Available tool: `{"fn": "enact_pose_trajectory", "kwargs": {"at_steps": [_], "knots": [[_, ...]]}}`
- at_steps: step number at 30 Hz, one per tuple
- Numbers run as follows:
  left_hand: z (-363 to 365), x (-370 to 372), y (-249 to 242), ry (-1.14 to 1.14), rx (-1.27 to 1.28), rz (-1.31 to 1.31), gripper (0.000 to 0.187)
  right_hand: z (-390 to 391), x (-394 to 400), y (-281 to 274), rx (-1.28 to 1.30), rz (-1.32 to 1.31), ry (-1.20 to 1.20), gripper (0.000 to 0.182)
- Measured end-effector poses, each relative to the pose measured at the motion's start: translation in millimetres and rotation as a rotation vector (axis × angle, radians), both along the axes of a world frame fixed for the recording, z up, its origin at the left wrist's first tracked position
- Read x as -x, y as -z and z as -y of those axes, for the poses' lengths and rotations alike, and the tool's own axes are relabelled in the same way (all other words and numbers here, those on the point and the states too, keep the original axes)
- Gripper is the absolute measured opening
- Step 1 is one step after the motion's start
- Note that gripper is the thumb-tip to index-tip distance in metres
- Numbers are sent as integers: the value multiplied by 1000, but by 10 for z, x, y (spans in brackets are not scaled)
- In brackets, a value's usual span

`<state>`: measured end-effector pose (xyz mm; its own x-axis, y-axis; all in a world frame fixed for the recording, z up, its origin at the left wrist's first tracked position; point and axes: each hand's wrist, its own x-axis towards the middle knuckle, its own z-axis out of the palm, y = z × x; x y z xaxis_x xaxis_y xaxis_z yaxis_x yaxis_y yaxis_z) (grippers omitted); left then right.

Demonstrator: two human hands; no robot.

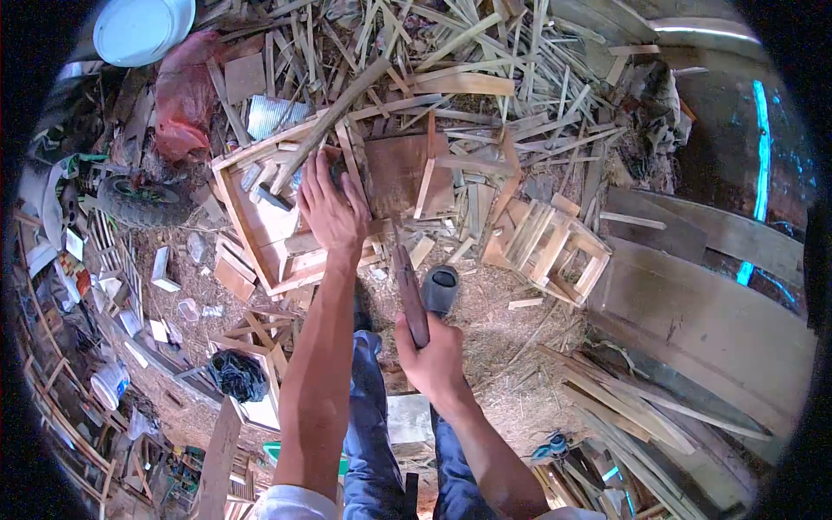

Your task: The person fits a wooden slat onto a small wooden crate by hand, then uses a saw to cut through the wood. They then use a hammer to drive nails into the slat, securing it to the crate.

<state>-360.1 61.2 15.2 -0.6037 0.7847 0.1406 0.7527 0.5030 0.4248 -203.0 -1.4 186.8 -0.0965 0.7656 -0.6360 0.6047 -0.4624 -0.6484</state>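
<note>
My left hand (334, 208) is stretched out over the right side of a shallow wooden box frame (251, 234), its fingers extended and somewhat apart. Whether it presses on the wood beneath is hard to tell. Small pieces and a long stick (334, 121) lie in and across the box, close to my fingers. In my right hand (433, 355) is a brown wooden-handled tool (409, 295), pointing away from me. Its far end narrows beside the box's right edge, and its exact kind does not show. A brown board (397, 173) lies just beyond it.
Scrap wood strips (485, 61) are heaped at the back. A small slatted wooden frame (559, 251) sits to the right, near large leaning panels (693, 295). On the left are a tyre (143, 201), a red plastic bag (185, 100) and a white basin (143, 30).
</note>
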Motion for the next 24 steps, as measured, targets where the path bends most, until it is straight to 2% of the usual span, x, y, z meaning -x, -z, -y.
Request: {"fn": "enact_pose_trajectory", "kwargs": {"at_steps": [2,4,6,8,9,10,12,13,15,18,20,23,24], "knots": [[-26,3,19,-27,22,-33,49,156,86,71,-38,80,-13,22],[-1,23,30,-36,37,-15,50,350,122,210,-220,20,52,18],[-6,29,35,-39,26,16,50,646,-56,520,-264,-38,95,19],[12,30,61,-32,29,9,50,761,-368,711,-4,-128,98,19],[14,23,67,-35,30,-4,50,702,-458,717,-5,-108,106,22],[-4,32,65,-36,28,-21,50,523,-455,597,40,-55,12,25],[25,23,71,-50,69,-38,50,131,-275,160,139,-34,7,29],[24,24,87,-51,79,-43,50,-5,-167,28,144,-29,2,29],[6,17,69,-31,52,-48,52,-156,51,-107,54,152,-47,28],[-11,27,81,-44,90,-31,52,-171,118,-133,104,129,-6,25],[-8,34,68,-60,79,2,52,128,-75,114,89,95,3,27],[-5,26,99,-46,133,-29,53,618,-478,671,173,-124,260,30],[-17,23,83,-53,131,-29,53,531,-533,682,208,-57,193,30]]}}
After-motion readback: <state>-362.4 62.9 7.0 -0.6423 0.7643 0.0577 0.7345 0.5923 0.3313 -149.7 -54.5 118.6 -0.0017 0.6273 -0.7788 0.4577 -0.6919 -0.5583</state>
